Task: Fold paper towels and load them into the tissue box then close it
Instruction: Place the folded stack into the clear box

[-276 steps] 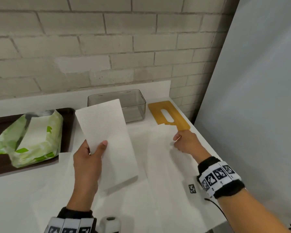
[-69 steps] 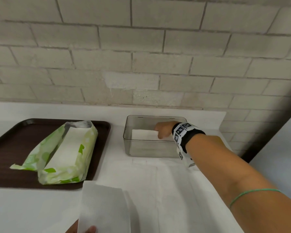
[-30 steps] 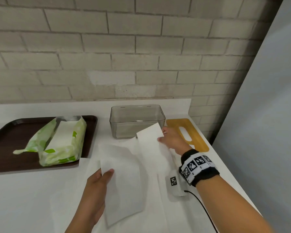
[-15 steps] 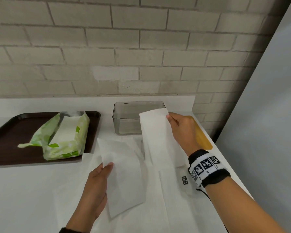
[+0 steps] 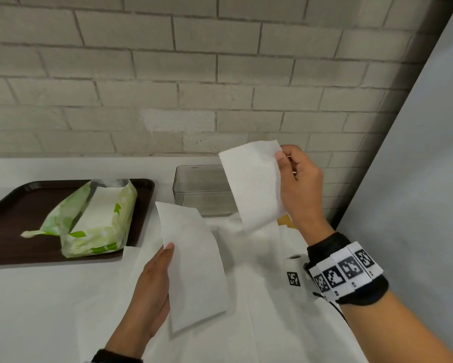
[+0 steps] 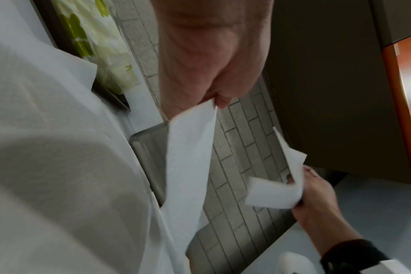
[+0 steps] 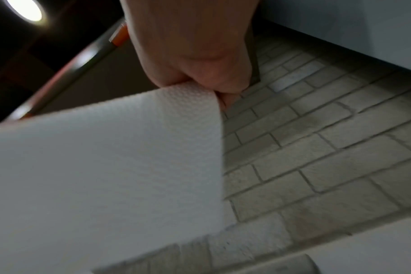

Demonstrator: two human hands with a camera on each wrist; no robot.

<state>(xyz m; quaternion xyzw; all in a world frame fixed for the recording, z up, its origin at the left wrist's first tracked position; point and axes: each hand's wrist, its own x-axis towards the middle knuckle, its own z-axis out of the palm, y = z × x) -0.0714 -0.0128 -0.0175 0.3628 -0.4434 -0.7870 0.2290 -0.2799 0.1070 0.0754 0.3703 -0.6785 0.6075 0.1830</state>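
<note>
Hands raised over a white worktop [image 5: 36,310], we hold one folded paper towel apiece: our right hand [image 5: 298,184] pinches its towel [image 5: 254,184] by the top corner, letting it hang straight above the clear tissue box [image 5: 194,189], probably so it drops in flat. Our left hand [image 5: 152,284] clamps a second folded towel [image 5: 194,265] by its edge, kept low and clear (next in line, we judge). More sheets lie spread beneath. The green pack [image 5: 94,221] of towels sits on the brown tray [image 5: 10,205] at left; the box stands open.
</note>
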